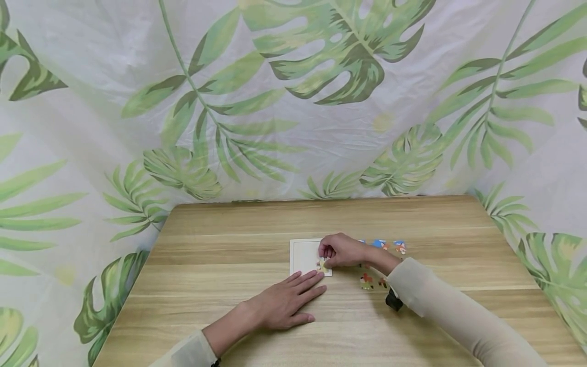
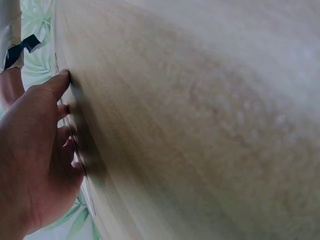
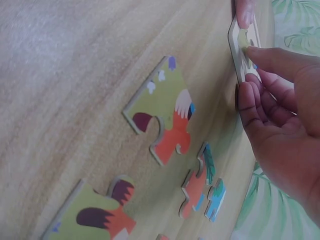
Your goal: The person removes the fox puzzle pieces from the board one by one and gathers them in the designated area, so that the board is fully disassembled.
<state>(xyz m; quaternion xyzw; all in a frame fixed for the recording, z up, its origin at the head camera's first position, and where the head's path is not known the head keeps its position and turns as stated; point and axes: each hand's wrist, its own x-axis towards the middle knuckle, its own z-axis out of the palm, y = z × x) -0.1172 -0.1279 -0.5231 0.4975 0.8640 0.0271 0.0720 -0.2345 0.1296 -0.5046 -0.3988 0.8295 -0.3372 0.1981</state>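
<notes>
A shallow white puzzle tray (image 1: pixel 302 255) lies on the table, with a yellow-green jigsaw piece (image 1: pixel 322 265) in its near right corner. My right hand (image 1: pixel 346 251) bends over that corner, fingers curled and thumb at the piece. In the right wrist view, the thumb of the right hand (image 3: pixel 295 100) meets the piece's green face (image 3: pixel 243 40), while the other fingers curl by the tray's rim. Palm down, my left hand (image 1: pixel 289 300) spreads its fingers to the tray's near edge. The left wrist view shows the left hand (image 2: pixel 40 155) from its thumb side, low over the wood.
Loose jigsaw pieces (image 1: pixel 367 281) are scattered right of the tray, partly under my right forearm. Close by in the right wrist view lies a green-and-orange corner piece (image 3: pixel 175 112). A leaf-print cloth (image 1: pixel 257 127) hangs behind the wooden table (image 1: pixel 220 250).
</notes>
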